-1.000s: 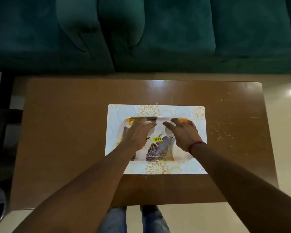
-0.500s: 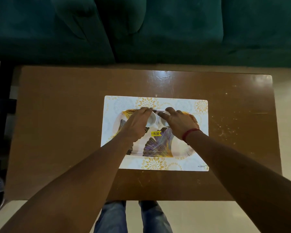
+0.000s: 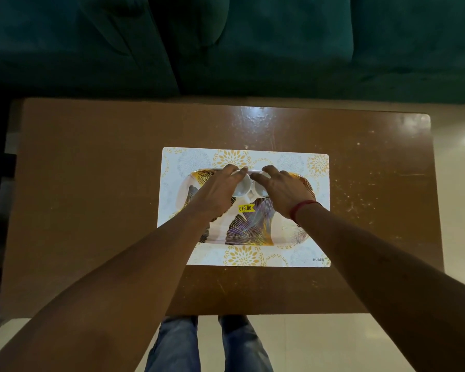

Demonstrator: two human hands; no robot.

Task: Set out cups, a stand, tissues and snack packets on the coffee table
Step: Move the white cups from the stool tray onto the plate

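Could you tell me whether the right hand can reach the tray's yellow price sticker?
Probably yes: the price sticker lies uncovered close by the right hand, though that hand grips a white cup.

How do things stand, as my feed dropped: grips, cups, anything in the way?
Left grip on left cup, right grip on right cup. Cups side by side at tray's far edge, tray on placemat. No obstruction seen.

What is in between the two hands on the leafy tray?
In the head view, two small white cups sit side by side between the left hand and right hand, on the leaf-patterned tray.
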